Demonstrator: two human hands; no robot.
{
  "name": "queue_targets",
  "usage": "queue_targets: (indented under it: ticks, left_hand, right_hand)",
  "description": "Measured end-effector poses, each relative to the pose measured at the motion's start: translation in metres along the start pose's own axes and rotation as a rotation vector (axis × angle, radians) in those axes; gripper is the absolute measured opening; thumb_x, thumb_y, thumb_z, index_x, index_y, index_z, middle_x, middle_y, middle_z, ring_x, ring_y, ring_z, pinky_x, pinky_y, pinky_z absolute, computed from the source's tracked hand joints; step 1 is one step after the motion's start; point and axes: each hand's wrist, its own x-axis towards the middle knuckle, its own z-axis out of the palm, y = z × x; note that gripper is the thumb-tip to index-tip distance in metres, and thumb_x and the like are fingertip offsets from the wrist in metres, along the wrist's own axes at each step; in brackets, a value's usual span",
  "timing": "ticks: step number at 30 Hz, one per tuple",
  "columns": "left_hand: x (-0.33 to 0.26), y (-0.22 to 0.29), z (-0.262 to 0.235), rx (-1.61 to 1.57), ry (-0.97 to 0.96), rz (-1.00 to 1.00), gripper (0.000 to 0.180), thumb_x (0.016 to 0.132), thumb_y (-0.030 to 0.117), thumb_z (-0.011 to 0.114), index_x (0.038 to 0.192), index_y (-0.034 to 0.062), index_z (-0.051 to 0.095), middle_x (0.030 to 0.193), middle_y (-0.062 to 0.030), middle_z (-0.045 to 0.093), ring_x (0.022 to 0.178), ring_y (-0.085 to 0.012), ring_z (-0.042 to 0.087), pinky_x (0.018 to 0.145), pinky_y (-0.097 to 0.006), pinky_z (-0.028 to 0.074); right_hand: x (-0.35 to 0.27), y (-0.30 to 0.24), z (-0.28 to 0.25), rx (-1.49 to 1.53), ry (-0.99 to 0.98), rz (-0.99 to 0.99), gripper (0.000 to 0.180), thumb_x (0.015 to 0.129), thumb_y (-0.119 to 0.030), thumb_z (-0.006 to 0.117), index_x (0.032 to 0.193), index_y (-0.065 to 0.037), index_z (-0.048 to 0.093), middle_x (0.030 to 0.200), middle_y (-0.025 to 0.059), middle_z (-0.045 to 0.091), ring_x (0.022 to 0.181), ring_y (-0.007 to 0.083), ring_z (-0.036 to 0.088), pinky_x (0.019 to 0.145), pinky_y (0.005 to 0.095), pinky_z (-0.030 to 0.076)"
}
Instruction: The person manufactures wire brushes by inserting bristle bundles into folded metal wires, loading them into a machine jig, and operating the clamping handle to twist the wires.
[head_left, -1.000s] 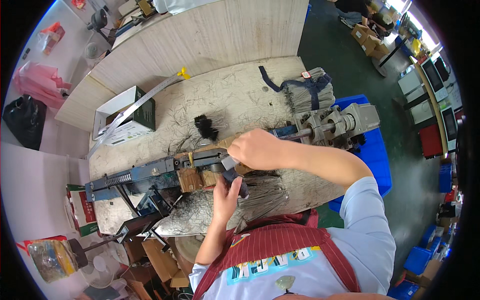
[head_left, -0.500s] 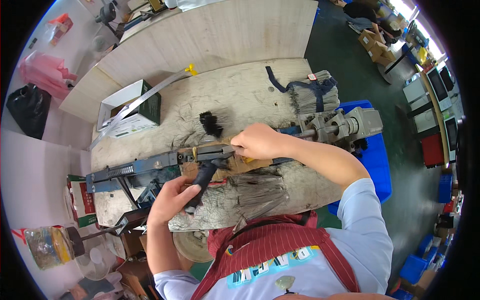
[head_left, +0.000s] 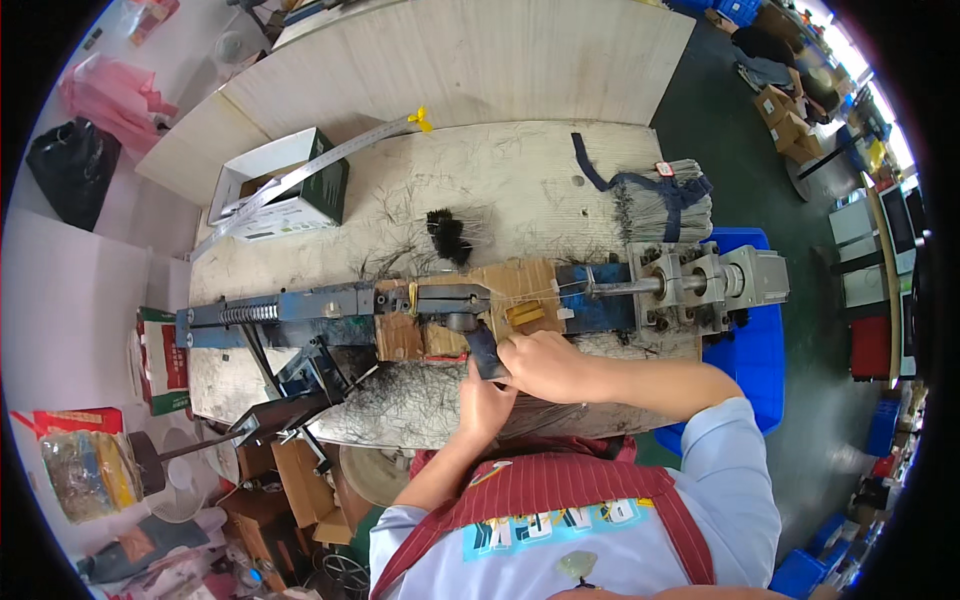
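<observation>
A black-wrapped lever handle [head_left: 483,352] points toward me from the front side of a long blue and grey bench machine [head_left: 340,303]. My left hand [head_left: 486,408] is closed around its near end. Against its right side, my right hand [head_left: 545,366] is curled, fingers closed. The handle's round far end sits beside the machine's dark metal jaws [head_left: 448,298]. Thin wire [head_left: 540,296] stretches from the jaw tip to the metal rod [head_left: 625,287] on the right. Below that wire lies a small yellow piece [head_left: 523,314] on cardboard [head_left: 515,279].
Behind the machine are a black bristle brush [head_left: 448,235] and a tied wire bundle [head_left: 665,205]. A steel ruler [head_left: 320,165] rests across an open box [head_left: 335,195] at left. A blue bin [head_left: 755,385] stands at the right edge. Loose bristles litter the tabletop [head_left: 500,170].
My right hand has left the jaw tip and come down to the handle. With my left hand on it, the handle has swung to the right. The view has shifted slightly.
</observation>
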Motion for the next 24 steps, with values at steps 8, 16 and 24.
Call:
queue_targets:
  ticks: [8, 16, 24]
  left_hand:
    - [-0.019, -0.009, -0.046, -0.040, 0.046, 0.227, 0.040, 0.085, 0.024, 0.074, 0.108, -0.0008, 0.053, 0.077, -0.0154, 0.064, 0.077, -0.0337, 0.065, 0.075, -0.037, 0.052]
    - [-0.026, -0.044, -0.124, -0.579, 0.546, -0.407, 0.029, 0.100, 0.025, 0.052, 0.088, -0.0003, 0.056, 0.073, -0.0058, 0.061, 0.063, -0.0108, 0.059, 0.053, -0.024, 0.048]
    - [-0.012, -0.071, -0.120, -0.117, 0.599, -0.096, 0.031, 0.100, 0.016, 0.052, 0.073, 0.0014, 0.054, 0.060, -0.0042, 0.057, 0.051, -0.0090, 0.055, 0.046, -0.025, 0.044]
  right_hand:
    - [-0.004, 0.020, 0.004, -0.017, 0.339, 0.094, 0.025, 0.077, -0.015, 0.068, 0.099, -0.006, 0.058, 0.093, 0.0083, 0.060, 0.075, 0.0277, 0.065, 0.059, 0.0378, 0.053]
    - [-0.009, 0.053, 0.017, 0.010, 0.451, 0.200, 0.033, 0.074, -0.001, 0.069, 0.103, -0.006, 0.054, 0.102, 0.0118, 0.057, 0.086, 0.0330, 0.064, 0.067, 0.0399, 0.053]
    - [-0.035, 0.040, 0.025, 0.227, 0.469, 0.296, 0.031, 0.077, -0.002, 0.069, 0.103, -0.005, 0.052, 0.091, 0.0139, 0.063, 0.085, 0.0338, 0.064, 0.068, 0.0409, 0.052]
